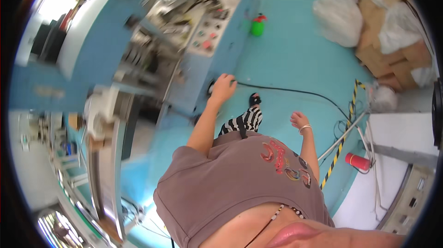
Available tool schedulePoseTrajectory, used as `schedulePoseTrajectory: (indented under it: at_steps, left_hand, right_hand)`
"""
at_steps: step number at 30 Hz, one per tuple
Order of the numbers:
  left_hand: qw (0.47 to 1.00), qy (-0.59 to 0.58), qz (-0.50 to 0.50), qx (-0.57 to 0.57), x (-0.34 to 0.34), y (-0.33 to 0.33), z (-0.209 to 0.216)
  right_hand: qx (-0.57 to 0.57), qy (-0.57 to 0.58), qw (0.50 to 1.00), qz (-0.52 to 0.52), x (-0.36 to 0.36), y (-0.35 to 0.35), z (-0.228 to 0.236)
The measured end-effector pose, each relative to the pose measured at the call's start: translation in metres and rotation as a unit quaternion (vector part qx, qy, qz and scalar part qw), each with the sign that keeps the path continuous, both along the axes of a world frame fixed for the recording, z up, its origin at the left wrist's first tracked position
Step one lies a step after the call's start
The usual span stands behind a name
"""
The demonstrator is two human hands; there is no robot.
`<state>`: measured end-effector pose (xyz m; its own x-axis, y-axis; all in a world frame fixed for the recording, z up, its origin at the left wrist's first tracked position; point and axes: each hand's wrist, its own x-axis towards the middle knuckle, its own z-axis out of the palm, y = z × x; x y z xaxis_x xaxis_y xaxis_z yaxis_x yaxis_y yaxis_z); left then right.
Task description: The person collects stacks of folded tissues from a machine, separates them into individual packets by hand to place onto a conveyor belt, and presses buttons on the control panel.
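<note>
My left hand [223, 87] is out in front of my body, beside the lower side of a blue machine [187, 70]. Its fingers are slightly bent and apart, and I see nothing in them. Just left of it is a black round part [211, 86] on the machine, partly covered by the hand; whether they touch is unclear. A black cable [286, 90] runs along the floor from near this hand to the right. My right hand [300, 120] hangs over the floor at my right side, fingers curled in, with nothing visible in them. A pale bracelet [305, 128] circles that wrist.
A control panel [207, 36] with several buttons tops the machine. Beyond it a green bottle with a red top [258, 26] stands out. Cardboard [376, 59] and white plastic bags [339, 20] lie far right, near black-and-yellow tape [339, 146] and a red cylinder [357, 161].
</note>
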<state>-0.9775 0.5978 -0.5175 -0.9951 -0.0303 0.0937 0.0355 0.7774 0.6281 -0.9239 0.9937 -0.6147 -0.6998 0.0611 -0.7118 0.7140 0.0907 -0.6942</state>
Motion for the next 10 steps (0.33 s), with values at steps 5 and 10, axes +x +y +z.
schedulePoseTrajectory:
  at_steps: [5, 10]
  left_hand:
    - [0.993, -0.073, -0.076, -0.053, -0.139, 0.054, -0.017]
    - [0.972, -0.072, -0.223, -0.021, -0.285, 0.16, -0.001]
  right_hand:
    - [0.039, -0.121, 0.957, -0.26, 0.002, 0.155, -0.102]
    - [0.036, -0.243, 0.86, -0.447, 0.044, 0.238, -0.216]
